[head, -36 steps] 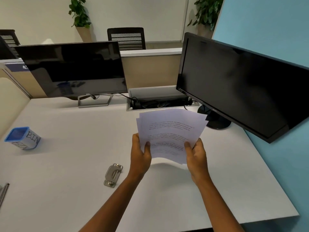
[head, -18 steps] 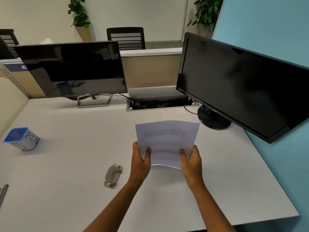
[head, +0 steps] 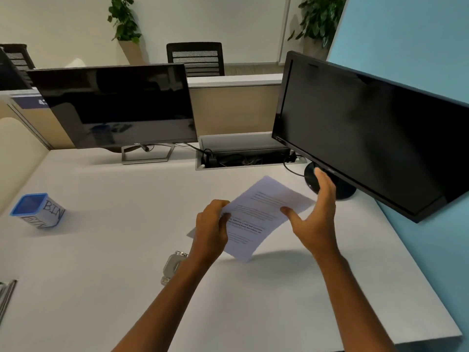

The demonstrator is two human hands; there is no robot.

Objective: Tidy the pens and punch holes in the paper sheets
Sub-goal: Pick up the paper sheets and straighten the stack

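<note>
A squared stack of printed paper sheets (head: 258, 214) hangs tilted above the white desk (head: 101, 250), one corner pointing down. My left hand (head: 212, 229) grips the stack at its left edge. My right hand (head: 317, 214) is spread beside the stack's right edge, fingers straight, thumb touching the top sheet. A metal hole punch (head: 172, 266) lies on the desk just below my left wrist, partly hidden by it. Pens (head: 6, 295) show at the far left edge. A blue-rimmed white cup marked BIN (head: 38, 210) stands at the left.
Two dark monitors stand at the back, one on the left (head: 114, 105) and a larger one at the right (head: 368, 133), its round base (head: 330, 184) close behind my right hand. An open cable tray (head: 243, 158) sits between them. A blue partition (head: 431, 262) borders the desk's right side.
The fanned sheets were squared into one stack, then turned clockwise to a diagonal. My right hand let go of the lower edge and spread out at the right side.
</note>
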